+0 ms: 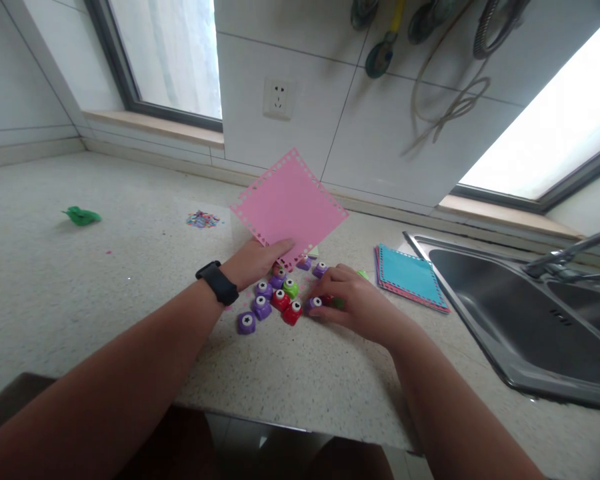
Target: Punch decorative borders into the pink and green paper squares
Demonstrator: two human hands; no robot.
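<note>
My left hand (265, 257), with a black watch at its wrist, pinches a pink sheet of paper (295, 203) by its near corner. Small punched holes run along the edges of the sheet, which is raised above the counter. My right hand (347, 297) has its thumb and fingers closed around a small purple craft punch (315, 305) on the counter. To its left lie a red punch (293, 312), a green punch (290, 288) and several purple punches, such as one purple punch (247, 323) nearest the front. Part of the group is hidden behind my right hand.
A stack of coloured paper (413, 273), blue on top, lies beside the steel sink (480, 320) on the right. Paper confetti (203, 219) is heaped at the back left, with a green crumpled item (81, 215) farther left. A tiled wall with a socket (279, 98) stands behind.
</note>
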